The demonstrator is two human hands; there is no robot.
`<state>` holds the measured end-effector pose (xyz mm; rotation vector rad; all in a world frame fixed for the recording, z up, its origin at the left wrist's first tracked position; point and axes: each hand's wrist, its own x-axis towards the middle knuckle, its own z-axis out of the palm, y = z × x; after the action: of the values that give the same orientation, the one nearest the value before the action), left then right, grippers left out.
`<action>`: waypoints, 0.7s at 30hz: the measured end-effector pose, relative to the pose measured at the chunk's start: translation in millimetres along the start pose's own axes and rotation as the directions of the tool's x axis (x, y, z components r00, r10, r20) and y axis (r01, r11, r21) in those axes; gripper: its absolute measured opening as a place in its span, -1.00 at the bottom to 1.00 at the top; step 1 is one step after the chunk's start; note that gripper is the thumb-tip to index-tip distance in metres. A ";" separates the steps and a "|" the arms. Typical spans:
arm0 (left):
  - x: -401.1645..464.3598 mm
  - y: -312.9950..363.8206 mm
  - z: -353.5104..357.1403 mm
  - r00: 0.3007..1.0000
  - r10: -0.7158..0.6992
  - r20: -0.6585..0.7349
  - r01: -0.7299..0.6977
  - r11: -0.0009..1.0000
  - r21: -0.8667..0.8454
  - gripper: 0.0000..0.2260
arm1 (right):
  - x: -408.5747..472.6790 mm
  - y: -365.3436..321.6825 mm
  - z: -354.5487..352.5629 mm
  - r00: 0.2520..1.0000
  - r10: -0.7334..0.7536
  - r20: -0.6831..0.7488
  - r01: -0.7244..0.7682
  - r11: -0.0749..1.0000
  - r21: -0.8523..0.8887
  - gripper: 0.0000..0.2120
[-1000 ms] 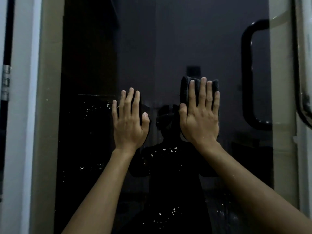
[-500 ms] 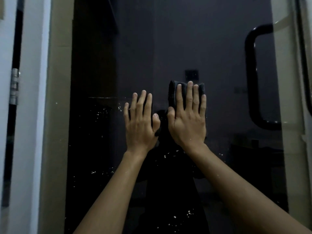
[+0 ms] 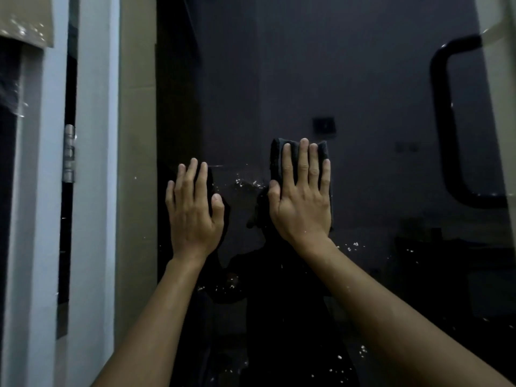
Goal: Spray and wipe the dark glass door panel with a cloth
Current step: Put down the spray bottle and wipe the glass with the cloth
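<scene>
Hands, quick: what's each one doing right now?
Left hand: open, flat on the glass, holding nothing.
Right hand: open, straight fingers pressing the cloth against the glass.

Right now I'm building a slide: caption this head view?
Right hand presses dark cloth flat on speckled glass door; left hand braces beside it.
</scene>
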<state>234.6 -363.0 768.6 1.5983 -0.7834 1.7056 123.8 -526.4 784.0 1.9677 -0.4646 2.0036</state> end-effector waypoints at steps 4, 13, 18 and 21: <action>-2.0 -3.8 0.3 0.999 0.032 0.027 -0.032 0.999 -0.019 -0.47 | 0.4 -22.5 4.2 1.000 -0.007 -0.008 0.007 1.000 0.002 -0.35; 3.9 -29.6 -27.7 0.997 0.060 0.056 -0.044 0.967 -0.251 -0.46 | -3.4 -82.8 16.3 0.999 -0.048 0.007 0.047 0.999 0.014 -0.35; 3.0 -75.8 -50.0 0.995 0.065 0.073 -0.055 0.991 -0.125 -0.46 | -9.4 -121.2 21.8 0.997 -0.073 0.007 0.073 0.996 0.048 -0.34; 1.4 -98.8 -56.2 0.993 0.031 0.117 -0.020 0.996 -0.092 -0.43 | -11.7 -143.6 24.8 0.997 -0.075 0.023 0.073 0.995 0.060 -0.33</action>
<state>279.9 -258.8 764.5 1.6448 -0.9298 1.5812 207.6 -406.9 776.0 2.0168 -0.3365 1.9707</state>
